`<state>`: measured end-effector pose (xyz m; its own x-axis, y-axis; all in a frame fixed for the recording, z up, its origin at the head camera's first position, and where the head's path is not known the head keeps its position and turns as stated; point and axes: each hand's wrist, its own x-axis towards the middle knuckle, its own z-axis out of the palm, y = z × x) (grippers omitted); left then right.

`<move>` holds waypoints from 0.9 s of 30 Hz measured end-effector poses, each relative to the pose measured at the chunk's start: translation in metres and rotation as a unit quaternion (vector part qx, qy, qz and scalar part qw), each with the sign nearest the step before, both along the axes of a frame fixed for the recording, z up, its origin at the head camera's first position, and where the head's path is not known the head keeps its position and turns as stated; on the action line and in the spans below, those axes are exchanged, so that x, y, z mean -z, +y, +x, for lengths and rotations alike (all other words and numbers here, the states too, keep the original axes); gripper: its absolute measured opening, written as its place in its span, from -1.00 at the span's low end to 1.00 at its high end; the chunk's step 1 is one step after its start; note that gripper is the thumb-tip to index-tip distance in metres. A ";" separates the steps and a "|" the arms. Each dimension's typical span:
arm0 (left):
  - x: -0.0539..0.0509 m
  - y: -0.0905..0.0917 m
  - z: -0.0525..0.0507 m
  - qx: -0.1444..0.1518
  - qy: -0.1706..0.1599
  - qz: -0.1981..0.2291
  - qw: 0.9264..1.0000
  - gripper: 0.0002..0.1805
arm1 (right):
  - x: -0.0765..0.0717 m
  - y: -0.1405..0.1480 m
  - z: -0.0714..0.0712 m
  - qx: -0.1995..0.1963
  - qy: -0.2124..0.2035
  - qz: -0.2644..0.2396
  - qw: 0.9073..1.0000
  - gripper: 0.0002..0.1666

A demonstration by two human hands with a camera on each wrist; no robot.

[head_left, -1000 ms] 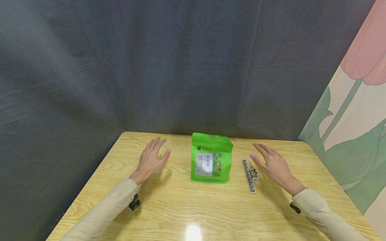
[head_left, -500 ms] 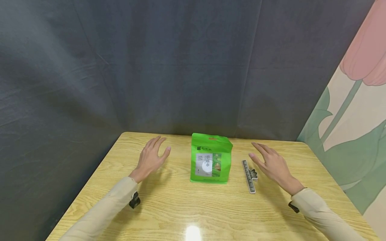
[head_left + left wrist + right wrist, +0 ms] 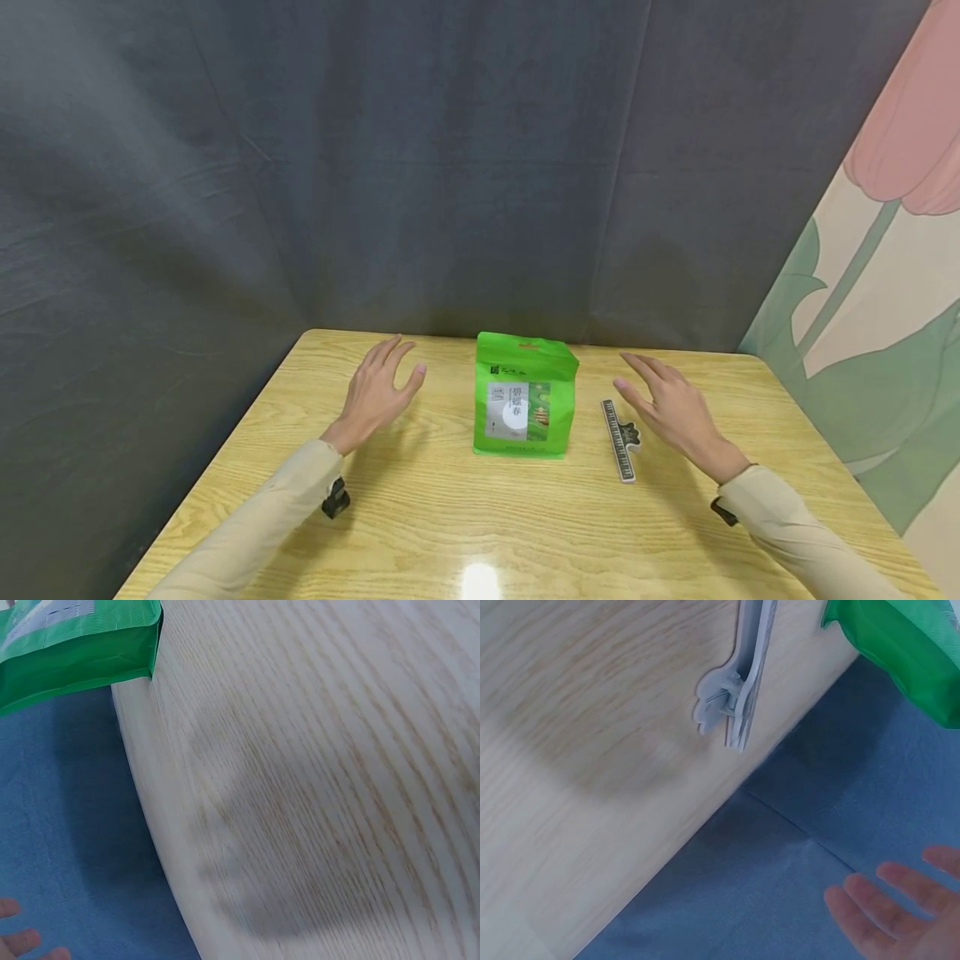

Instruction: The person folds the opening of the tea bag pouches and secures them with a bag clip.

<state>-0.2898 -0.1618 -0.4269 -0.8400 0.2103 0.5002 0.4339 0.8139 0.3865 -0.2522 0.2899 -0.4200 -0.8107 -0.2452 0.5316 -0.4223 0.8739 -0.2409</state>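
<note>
A bright green tea bag (image 3: 525, 358) stands upright near the back of the table, with a printed label on its front. To its right lies a long clip (image 3: 618, 442) with a piano-key pattern and a dark scalloped handle; its spring shows in the right wrist view, where the clip (image 3: 742, 682) lies on the wood. My left hand (image 3: 372, 396) hovers over the table left of the bag, fingers extended and thumb apart, holding nothing. On the other side, my right hand (image 3: 678, 412) hovers just right of the clip, fingers extended, touching neither clip nor bag.
The wood-grain table (image 3: 450, 525) runs back to a dark curtain (image 3: 465, 167) behind it. A wall with a painted tulip (image 3: 900, 150) borders the right side. Black wrist cameras (image 3: 336, 498) hang under both sleeves.
My right hand has drifted slightly left, toward the clip. The left hand, the tea bag and the clip have stayed practically in place.
</note>
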 end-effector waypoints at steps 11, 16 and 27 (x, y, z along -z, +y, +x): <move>-0.001 0.002 -0.001 0.009 0.011 0.005 1.000 -0.36 | -0.001 -0.004 -0.001 -0.011 0.004 -0.001 1.000 -0.37; -0.003 0.003 -0.001 0.011 0.011 0.001 1.000 -0.35 | -0.003 -0.006 -0.002 -0.013 0.004 -0.005 1.000 -0.37; -0.005 0.006 -0.001 0.015 0.009 0.002 1.000 -0.35 | -0.005 -0.011 -0.002 -0.021 0.016 -0.011 1.000 -0.39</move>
<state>-0.2910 -0.1559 -0.4218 -0.8242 0.2333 0.5160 0.4650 0.7989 0.3814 -0.2545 0.2784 -0.4146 -0.7832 -0.2660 0.5620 -0.4652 0.8503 -0.2459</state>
